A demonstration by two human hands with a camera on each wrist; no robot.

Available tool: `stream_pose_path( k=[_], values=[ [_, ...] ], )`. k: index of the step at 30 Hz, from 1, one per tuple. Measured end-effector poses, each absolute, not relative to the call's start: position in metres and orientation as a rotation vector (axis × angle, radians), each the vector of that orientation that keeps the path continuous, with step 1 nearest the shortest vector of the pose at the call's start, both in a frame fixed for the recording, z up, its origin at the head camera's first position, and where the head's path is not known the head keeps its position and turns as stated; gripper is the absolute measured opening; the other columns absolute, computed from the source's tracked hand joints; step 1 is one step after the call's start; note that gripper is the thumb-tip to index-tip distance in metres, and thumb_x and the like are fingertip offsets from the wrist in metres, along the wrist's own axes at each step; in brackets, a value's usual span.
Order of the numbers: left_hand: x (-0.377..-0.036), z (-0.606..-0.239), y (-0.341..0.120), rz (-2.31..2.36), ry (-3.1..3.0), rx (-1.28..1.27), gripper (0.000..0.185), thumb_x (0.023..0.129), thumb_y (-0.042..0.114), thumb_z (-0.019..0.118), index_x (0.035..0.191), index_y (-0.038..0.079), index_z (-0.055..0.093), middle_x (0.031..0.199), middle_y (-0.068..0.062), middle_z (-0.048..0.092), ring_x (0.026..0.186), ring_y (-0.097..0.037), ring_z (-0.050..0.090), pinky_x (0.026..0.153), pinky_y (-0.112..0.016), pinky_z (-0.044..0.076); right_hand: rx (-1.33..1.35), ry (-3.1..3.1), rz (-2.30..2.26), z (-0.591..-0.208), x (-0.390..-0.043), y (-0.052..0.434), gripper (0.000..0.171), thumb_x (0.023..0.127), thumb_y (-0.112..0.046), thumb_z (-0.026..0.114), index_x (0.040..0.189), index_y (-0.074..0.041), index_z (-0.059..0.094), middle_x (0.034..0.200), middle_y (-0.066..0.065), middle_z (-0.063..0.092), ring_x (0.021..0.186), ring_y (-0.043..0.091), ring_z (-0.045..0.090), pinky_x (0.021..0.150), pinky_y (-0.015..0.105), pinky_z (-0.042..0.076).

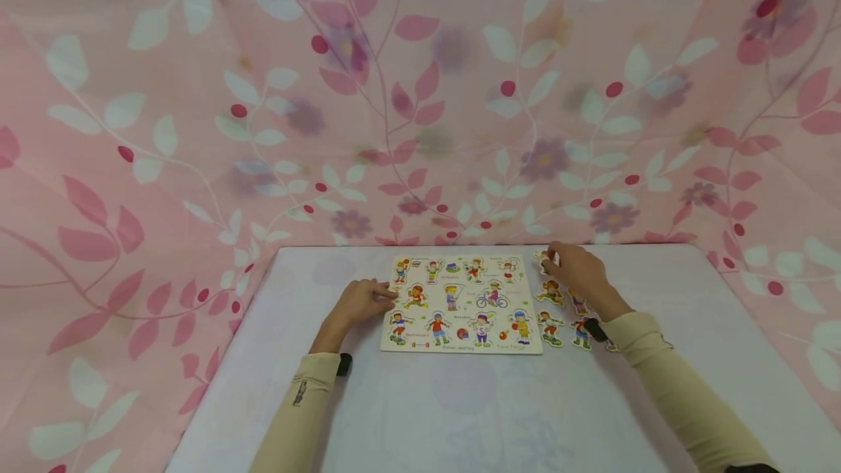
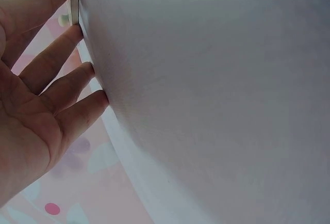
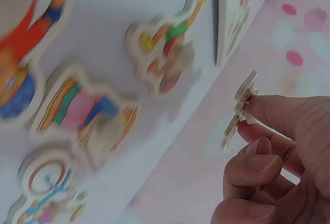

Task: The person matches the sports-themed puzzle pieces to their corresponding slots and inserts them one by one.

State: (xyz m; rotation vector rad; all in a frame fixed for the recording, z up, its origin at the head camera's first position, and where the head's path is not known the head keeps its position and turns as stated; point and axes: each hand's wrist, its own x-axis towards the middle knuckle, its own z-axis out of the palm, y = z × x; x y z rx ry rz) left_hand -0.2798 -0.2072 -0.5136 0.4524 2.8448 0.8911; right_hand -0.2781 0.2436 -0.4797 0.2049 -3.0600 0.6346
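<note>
A flat puzzle board [image 1: 389, 344] printed with children playing sports lies on the white table. My left hand [image 1: 360, 303] is at its left edge, fingertips against the side; in the left wrist view the fingers [image 2: 77, 118] are spread and fairly straight along the edge. Beyond the board's right edge, my right hand [image 1: 583, 274] pinches a thin wooden puzzle piece [image 3: 238, 111] by its small knob between thumb and forefinger. The right wrist view shows that piece edge-on, its picture mostly hidden. The other fingers of this hand are curled.
Several loose puzzle pieces lie right of the board, among them a runner [image 1: 550, 294] and a skateboarder [image 1: 549, 328]. Some are partly under the right forearm. A pink floral cloth [image 1: 420, 130] hangs behind the white table [image 1: 407, 414].
</note>
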Motion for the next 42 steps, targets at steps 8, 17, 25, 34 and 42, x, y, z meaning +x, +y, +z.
stream_pose_path(
  k=[8,17,25,34,42],
  values=[
    [-0.281,-0.519,-0.209,0.907,2.829,0.456,0.021,0.084,0.021,0.080,0.104,0.016,0.080,0.127,-0.008,0.065,0.134,-0.036,0.045,0.113,-0.051,0.030,0.275,-3.100,0.605,-0.488,-0.284,0.219,0.017,0.098,-0.027,0.062,0.104,-0.011,0.061,0.062,-0.001,0.054,0.047,0.017,0.043,0.040,0.028,0.030],
    [-0.280,-0.520,-0.208,0.900,2.854,0.477,0.020,0.084,0.020,0.080,0.103,0.016,0.080,0.125,-0.009,0.066,0.132,-0.038,0.047,0.112,-0.052,0.030,0.316,-3.106,0.544,-0.496,-0.293,0.193,0.016,0.097,-0.026,0.063,0.102,-0.011,0.063,0.076,0.002,0.061,0.055,0.017,0.048,0.047,0.031,0.036],
    [-0.279,-0.520,-0.208,0.897,2.849,0.459,0.020,0.083,0.021,0.081,0.103,0.018,0.080,0.126,-0.008,0.065,0.133,-0.037,0.046,0.112,-0.051,0.031,0.358,-3.116,0.520,-0.501,-0.300,0.183,0.013,0.097,-0.024,0.064,0.099,-0.012,0.063,0.081,0.002,0.062,0.061,0.018,0.049,0.052,0.031,0.038],
    [-0.281,-0.519,-0.210,0.883,2.863,0.472,0.021,0.084,0.022,0.080,0.104,0.019,0.080,0.127,-0.007,0.065,0.133,-0.037,0.046,0.113,-0.051,0.030,0.326,-3.147,0.510,-0.500,-0.305,0.178,0.014,0.097,-0.025,0.064,0.097,-0.011,0.063,0.081,0.003,0.062,0.062,0.018,0.050,0.052,0.031,0.039],
    [-0.281,-0.516,-0.210,0.871,2.867,0.477,0.021,0.084,0.022,0.080,0.105,0.018,0.080,0.127,-0.007,0.065,0.133,-0.037,0.046,0.113,-0.052,0.030,0.324,-3.141,0.486,-0.499,-0.307,0.177,0.013,0.095,-0.023,0.064,0.090,-0.011,0.061,0.080,0.004,0.061,0.064,0.019,0.051,0.054,0.033,0.040]
  ],
)
